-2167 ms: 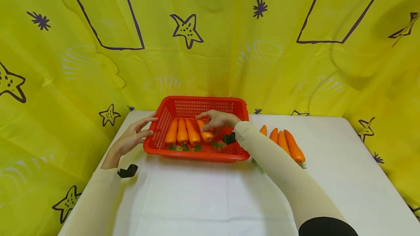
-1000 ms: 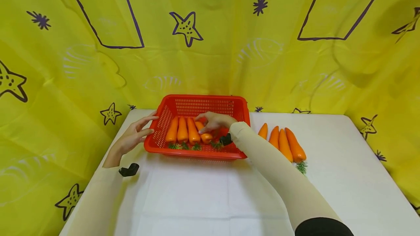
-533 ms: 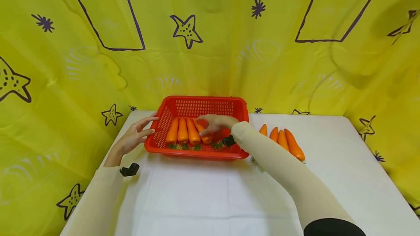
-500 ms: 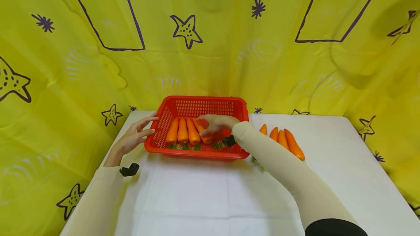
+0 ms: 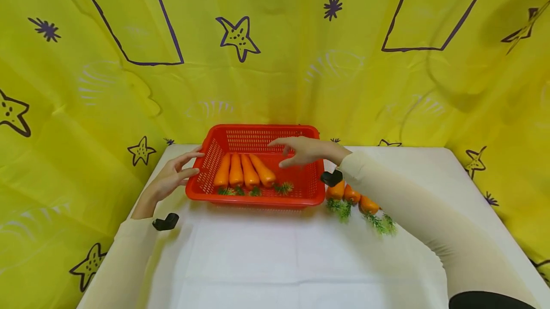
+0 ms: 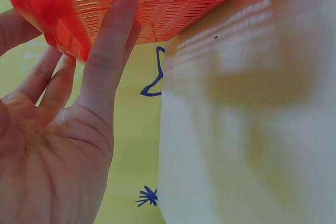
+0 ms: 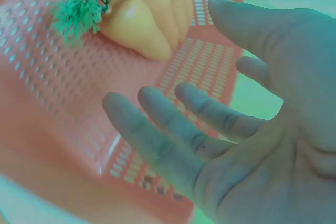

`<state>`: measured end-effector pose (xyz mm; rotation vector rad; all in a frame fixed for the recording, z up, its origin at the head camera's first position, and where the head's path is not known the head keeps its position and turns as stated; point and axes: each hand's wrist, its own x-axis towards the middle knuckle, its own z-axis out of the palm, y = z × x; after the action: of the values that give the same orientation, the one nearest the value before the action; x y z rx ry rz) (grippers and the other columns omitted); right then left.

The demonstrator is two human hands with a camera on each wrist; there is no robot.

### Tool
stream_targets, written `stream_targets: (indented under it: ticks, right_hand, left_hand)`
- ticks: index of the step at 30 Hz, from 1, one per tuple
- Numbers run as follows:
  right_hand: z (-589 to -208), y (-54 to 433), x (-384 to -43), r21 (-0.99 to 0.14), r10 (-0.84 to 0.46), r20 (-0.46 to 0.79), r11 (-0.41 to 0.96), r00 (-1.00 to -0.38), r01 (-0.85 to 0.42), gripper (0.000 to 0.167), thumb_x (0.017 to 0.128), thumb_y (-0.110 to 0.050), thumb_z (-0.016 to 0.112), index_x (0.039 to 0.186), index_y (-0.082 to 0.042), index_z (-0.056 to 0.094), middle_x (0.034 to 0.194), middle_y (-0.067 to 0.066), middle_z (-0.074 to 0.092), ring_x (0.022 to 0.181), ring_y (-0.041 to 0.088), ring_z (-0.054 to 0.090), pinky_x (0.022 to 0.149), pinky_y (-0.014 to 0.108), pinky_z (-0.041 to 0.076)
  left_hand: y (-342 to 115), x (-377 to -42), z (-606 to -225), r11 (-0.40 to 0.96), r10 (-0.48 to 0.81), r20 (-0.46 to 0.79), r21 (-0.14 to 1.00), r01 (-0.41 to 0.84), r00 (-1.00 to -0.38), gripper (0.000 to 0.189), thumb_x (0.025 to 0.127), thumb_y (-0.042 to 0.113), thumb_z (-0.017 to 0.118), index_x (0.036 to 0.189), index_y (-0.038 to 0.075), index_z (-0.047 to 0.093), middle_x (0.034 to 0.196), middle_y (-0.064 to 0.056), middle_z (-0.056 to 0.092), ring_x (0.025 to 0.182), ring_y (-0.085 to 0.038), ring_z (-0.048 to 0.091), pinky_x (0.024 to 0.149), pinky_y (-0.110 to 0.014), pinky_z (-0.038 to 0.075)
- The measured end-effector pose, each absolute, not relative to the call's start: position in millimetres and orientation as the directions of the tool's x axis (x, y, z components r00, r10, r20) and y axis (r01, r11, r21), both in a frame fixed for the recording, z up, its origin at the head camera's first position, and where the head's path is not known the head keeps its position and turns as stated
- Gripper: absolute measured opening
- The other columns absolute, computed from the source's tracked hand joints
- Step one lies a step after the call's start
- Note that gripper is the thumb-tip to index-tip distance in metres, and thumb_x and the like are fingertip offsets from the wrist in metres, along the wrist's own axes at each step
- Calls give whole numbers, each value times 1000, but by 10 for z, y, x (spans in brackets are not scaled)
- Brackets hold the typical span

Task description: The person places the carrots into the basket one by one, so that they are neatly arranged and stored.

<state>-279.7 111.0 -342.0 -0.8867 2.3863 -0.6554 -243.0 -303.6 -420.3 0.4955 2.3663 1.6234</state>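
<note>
A red slotted plastic basket [image 5: 266, 201] holds several orange carrots [image 5: 235, 170] with green tops, lying side by side in its left half. My left hand [image 5: 166, 178] touches the basket's left side, fingers fairly straight at the rim. In the left wrist view, its thumb [image 6: 105, 56] lies along the slotted outer wall. My right hand [image 5: 307, 150] hovers over the right half of the basket, fingers spread and holding nothing. Below that hand, in the right wrist view, the nearest carrot [image 7: 139, 24] rests apart from the fingertips.
More carrots [image 5: 352, 195] with green tops [image 5: 375, 223] lie on the white table [image 5: 249, 261] right of the basket, partly hidden by my right sleeve [image 5: 412, 218]. A yellow patterned curtain [image 5: 283, 84] stands close behind the basket.
My right hand has let go of the rightmost carrot in the basket and moved up and right, away from it. The left hand stays at the basket's left side.
</note>
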Motion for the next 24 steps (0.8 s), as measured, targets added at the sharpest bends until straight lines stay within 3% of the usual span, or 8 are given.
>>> stream_targets:
  ticks: [4,12,24]
  right_hand:
    - [-3338,1419,-2736,-675,-696,-228,617,-681,-405,69,101,-24,68,160,-19,35,137,22,52,86,32,69,79,45,59]
    - [-3228,2080,-2593,-761,-645,-108,544,-757,-354,64,101,-21,67,158,-16,38,141,27,49,109,38,67,74,40,61]
    - [-3148,2866,-2196,-765,-529,-35,560,-848,-318,67,100,-14,68,159,-13,36,135,23,54,109,37,65,74,37,61]
  left_hand:
    - [-3028,-2432,-4193,320,406,-4,937,138,-914,49,105,13,58,151,2,45,172,-3,16,148,-45,31,93,-54,54]
    - [-3027,-2408,-4176,316,408,-4,939,137,-913,49,105,13,58,151,3,44,172,-3,13,146,-44,33,87,-36,57]
    - [-3035,-2408,-4204,316,419,1,937,147,-908,50,105,15,57,152,4,43,173,-4,13,145,-46,34,89,-40,56]
